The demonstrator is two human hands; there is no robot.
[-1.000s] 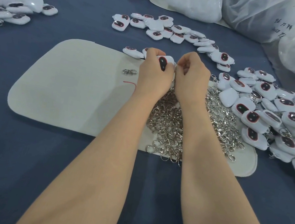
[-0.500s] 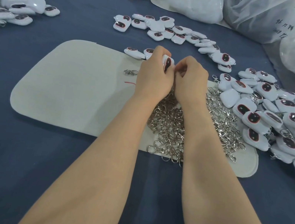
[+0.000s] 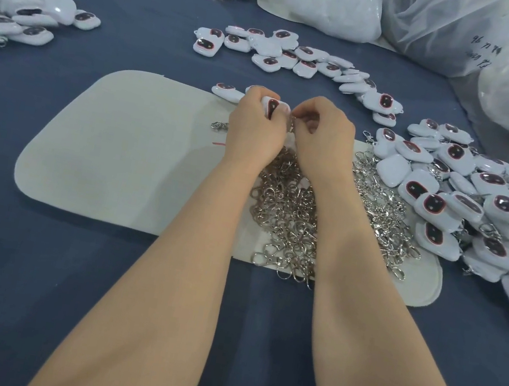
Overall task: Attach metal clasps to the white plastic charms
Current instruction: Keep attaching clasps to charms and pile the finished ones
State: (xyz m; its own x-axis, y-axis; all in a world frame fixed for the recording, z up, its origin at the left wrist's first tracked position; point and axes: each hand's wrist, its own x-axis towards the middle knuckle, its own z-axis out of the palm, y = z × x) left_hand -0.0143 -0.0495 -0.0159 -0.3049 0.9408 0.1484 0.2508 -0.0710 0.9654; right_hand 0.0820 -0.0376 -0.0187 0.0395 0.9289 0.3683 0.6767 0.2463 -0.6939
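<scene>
Your left hand point(image 3: 257, 129) curls round one white charm point(image 3: 272, 107) and grips it above the far edge of the felt mat point(image 3: 120, 143). Its dark oval faces the right hand, likely so the loop end meets the clasp. Your right hand point(image 3: 320, 136) pinches a small metal clasp point(image 3: 292, 124) at the fingertips, tight against the charm. Hooked on or not: cannot tell. Clasp pile point(image 3: 283, 211) sits under both wrists, charm heap point(image 3: 480, 203) just right of it, so reaches are short. Charm looks glossy, rounded, pillow-like, with a red-rimmed oval.

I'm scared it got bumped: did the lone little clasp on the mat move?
No. The lone clasp still lies right by the red mark on the mat.
</scene>
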